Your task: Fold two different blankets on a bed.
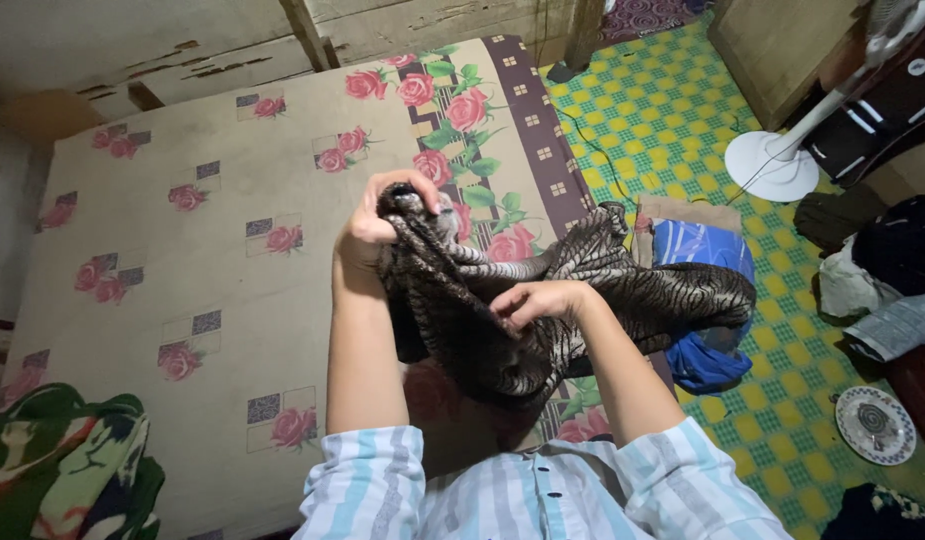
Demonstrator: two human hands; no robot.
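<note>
A dark zebra-striped garment (582,290) hangs between both hands above a mattress (212,260) covered in a beige sheet with pink roses. My left hand (377,225) grips one bunched end of the garment, raised higher. Lower and to the right, my right hand (537,300) pinches the fabric near its middle. The rest of the garment drapes to the right, over the mattress edge. I wear a striped shirt with pale blue and white bands.
A blue bag (707,250) lies on the yellow-green checkered floor (672,120) beside the mattress. A white standing fan base (772,165) is at the upper right. Piled clothes (882,270) and a round plate (874,425) sit on the right. A green patterned cloth (62,470) lies at the lower left.
</note>
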